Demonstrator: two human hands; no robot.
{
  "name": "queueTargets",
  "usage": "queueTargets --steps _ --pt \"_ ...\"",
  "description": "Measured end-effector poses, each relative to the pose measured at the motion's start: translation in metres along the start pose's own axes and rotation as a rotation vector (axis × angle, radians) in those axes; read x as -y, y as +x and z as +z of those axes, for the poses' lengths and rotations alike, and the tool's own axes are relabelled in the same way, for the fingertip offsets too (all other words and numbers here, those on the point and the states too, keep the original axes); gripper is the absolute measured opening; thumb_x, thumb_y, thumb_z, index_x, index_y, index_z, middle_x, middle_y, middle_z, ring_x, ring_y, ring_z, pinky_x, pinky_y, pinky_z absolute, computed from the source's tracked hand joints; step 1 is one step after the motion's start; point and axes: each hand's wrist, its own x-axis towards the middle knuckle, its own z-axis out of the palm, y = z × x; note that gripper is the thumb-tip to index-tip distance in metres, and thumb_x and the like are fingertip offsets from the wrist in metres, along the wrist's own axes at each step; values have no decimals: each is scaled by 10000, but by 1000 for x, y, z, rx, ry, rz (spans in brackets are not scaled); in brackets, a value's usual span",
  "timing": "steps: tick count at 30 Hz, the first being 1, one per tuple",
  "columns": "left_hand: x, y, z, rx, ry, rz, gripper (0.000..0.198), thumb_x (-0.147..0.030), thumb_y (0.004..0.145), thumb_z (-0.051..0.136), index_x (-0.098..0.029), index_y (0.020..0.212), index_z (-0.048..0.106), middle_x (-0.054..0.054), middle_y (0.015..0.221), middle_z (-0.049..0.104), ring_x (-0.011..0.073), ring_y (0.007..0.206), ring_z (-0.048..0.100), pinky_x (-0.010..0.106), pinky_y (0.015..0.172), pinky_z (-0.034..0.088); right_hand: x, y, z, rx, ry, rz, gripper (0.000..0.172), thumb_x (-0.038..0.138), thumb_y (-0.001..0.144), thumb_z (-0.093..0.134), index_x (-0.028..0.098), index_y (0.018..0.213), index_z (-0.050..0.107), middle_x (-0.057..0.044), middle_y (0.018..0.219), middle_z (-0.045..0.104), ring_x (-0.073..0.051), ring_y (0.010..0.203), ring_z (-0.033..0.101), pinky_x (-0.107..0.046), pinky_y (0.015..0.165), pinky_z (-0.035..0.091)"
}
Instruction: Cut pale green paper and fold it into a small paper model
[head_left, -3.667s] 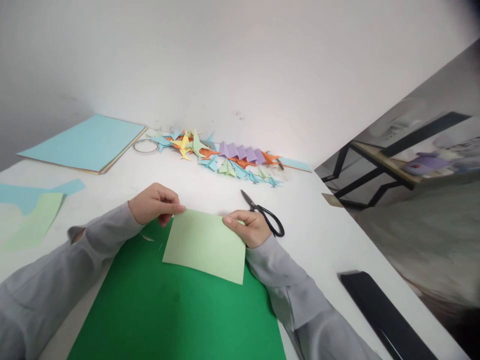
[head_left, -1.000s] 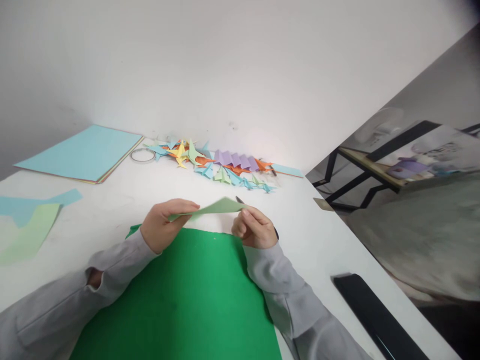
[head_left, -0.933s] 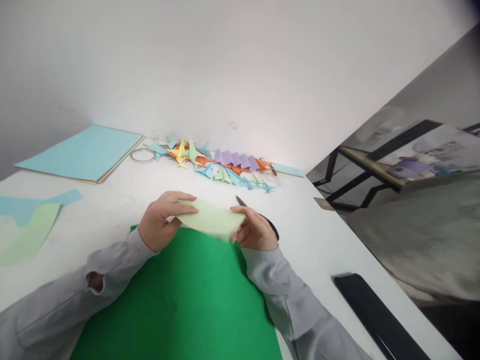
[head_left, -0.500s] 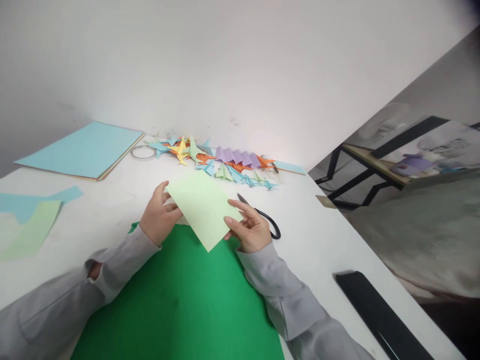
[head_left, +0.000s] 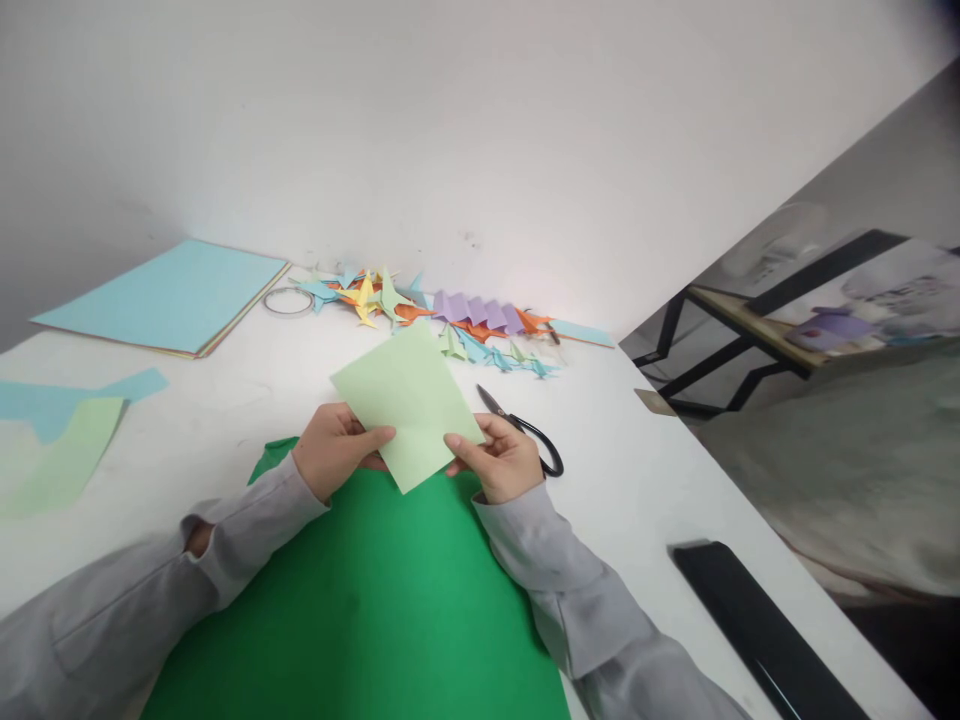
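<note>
A light green square of paper (head_left: pixel 409 395) is held up in both hands above the table, one corner pointing down toward me. My left hand (head_left: pixel 337 448) grips its lower left edge, thumb on top and fingers underneath. On the right corner, my right hand (head_left: pixel 502 455) pinches the sheet between thumb and fingers. Below the hands lies a green sheet (head_left: pixel 367 590), its far part hidden by the paper and my left hand. Black-handled scissors (head_left: pixel 536 435) rest on the table just beyond my right hand, partly covered by it.
Folded paper cranes (head_left: pixel 367 295) and a purple pleated paper strip (head_left: pixel 478 312) lie along the wall. A stack of coloured paper (head_left: pixel 165 295) and a wire ring (head_left: pixel 289 301) sit far left. Paper offcuts (head_left: pixel 67 455) are at left, a long black object (head_left: pixel 757 620) at right.
My left hand has moved from the paper's left corner down to its lower left edge, its thumb now on top. The sheet has turned slightly; my right hand keeps its pinch.
</note>
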Motion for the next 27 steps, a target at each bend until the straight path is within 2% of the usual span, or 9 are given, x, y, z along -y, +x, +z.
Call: queueTargets --steps 4,7,9,11,13,17,20,23,27 --pt "-3 -2 4 9 -149 11 296 -256 531 783 -120 773 682 71 794 716 244 750 661 367 664 550 1 -5 3 97 27 122 284 327 547 777 139 694 622 4 521 637 -129 413 604 -203 381 501" --pt "-1 -5 9 -56 -277 3 276 -234 553 773 -122 787 677 68 782 718 221 718 663 331 643 546 -6 -11 9 244 12 223 301 393 608 727 130 708 622 -7 483 629 -143 436 621 -191 370 480" --pt "2 -6 10 -76 -289 -9 263 -238 557 772 -116 769 677 69 743 716 214 676 661 317 609 540 -11 -14 12 326 -43 237 327 429 594 725 128 665 619 -16 513 645 -122 412 602 -184 367 465" --pt "5 -6 10 -45 -242 -23 263 -258 553 775 -107 746 679 71 703 711 214 636 657 315 578 532 -15 -14 12 371 -87 235 362 483 612 694 131 657 623 -10 486 631 -124 392 581 -199 355 447" --pt "8 -6 8 -25 -174 -34 279 -270 524 787 -103 722 681 66 663 705 215 602 650 319 565 523 -15 -12 10 349 -130 172 379 513 659 647 137 619 620 2 452 605 -112 372 540 -204 340 403" --pt "11 -5 6 -11 -75 -59 305 -275 476 803 -100 696 687 67 649 701 229 619 648 343 611 518 -8 -7 5 183 -170 18 393 466 663 665 157 464 524 50 363 491 -56 331 406 -184 321 276" --pt "10 -5 7 33 -80 -102 324 -303 491 792 -97 722 695 82 681 706 243 647 651 365 643 514 -2 -3 2 73 -112 41 344 441 645 682 163 502 540 55 354 497 -65 312 426 -187 322 308" --pt "9 -6 8 64 -75 -146 312 -296 500 788 -92 718 698 91 683 706 235 634 646 358 640 510 1 1 0 37 -15 110 324 448 613 701 166 547 556 48 384 536 -82 314 460 -204 329 368" --pt "6 -9 9 126 -54 -230 301 -269 490 790 -76 704 702 101 645 698 216 593 633 330 599 502 -1 4 -1 7 62 114 359 439 586 726 170 506 502 73 365 489 -63 306 437 -176 306 326"
